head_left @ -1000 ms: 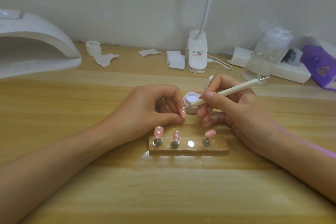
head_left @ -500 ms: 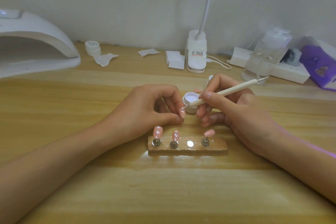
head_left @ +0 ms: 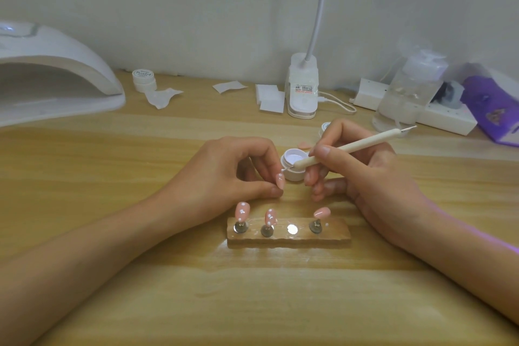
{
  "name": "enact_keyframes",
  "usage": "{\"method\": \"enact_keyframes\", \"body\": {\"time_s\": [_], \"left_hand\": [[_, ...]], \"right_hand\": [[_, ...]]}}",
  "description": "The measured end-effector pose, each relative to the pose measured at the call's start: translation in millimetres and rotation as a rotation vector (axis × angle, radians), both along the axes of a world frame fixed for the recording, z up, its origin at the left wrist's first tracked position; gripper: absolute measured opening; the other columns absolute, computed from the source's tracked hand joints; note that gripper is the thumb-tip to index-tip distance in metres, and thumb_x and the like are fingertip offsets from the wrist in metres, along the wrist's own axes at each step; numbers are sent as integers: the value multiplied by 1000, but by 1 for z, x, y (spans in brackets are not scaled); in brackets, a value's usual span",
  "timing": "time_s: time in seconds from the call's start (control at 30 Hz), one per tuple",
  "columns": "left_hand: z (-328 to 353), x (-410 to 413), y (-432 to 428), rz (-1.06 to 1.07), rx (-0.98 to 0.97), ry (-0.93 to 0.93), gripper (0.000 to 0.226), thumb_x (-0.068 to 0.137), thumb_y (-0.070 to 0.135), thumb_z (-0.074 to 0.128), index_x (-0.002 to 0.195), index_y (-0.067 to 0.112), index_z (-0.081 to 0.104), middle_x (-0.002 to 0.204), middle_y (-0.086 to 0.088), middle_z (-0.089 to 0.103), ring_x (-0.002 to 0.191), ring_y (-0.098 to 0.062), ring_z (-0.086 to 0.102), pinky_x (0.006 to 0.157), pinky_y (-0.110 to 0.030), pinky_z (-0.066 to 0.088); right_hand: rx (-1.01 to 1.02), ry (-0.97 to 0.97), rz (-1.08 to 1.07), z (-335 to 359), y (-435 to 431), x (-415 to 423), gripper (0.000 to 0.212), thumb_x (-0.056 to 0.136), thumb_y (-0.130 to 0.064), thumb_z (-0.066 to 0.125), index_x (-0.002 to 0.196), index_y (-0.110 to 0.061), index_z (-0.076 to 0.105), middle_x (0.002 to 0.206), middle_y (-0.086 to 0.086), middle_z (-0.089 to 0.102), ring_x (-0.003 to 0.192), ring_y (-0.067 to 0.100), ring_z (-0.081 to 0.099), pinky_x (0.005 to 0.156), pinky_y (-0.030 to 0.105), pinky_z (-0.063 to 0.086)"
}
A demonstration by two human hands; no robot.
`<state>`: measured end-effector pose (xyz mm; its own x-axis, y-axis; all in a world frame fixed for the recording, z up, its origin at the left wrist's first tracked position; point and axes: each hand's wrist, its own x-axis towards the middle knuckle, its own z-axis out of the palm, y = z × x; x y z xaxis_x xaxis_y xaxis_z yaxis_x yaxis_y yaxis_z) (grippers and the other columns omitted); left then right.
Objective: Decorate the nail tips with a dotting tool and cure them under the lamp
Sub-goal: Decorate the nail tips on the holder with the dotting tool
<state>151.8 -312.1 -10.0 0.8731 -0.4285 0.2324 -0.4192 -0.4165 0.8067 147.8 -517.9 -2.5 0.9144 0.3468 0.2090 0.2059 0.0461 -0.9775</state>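
Comparing with a second back, basically nothing has shifted: the dotting tool still has its point at the top end of the pink nail tip, so I'd guess one slow dot is going down, not a move to the next nail. Left hand fingers pinch that nail upright, at 12 o'clock from the wooden holder, just in front of the open jar. Right hand grips the tool like a pen, lower fingers tucked under. The lamp waits on the counter at 10 o'clock
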Motion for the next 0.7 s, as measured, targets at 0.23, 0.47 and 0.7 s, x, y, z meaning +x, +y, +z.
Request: {"method": "enact_keyframes", "body": {"time_s": [0.23,0.47,0.7], "left_hand": [[0,-1,0,13,11,-8,24,74,11,83,71,28,67,69,16,69,58,0,57,58,-7,40],[1,-1,-1,23,25,-19,24,74,12,83,69,29,67,67,18,67,55,1,56,55,-5,37],[0,0,-1,18,12,-13,24,74,12,83,69,30,67,68,17,68,56,1,58,56,-5,37]], "right_hand": [[-17,-3,6,0,0,0,19,87,-17,63,69,-21,60,66,11,66,58,18,61,56,26,53],[-24,-5,8,0,0,-1,18,89,-15,66,72,-16,59,65,10,66,58,17,62,55,25,53],[-18,3,7,-1,-1,0,17,89,-15,65,72,-16,59,66,11,66,59,18,61,55,26,53]]}}
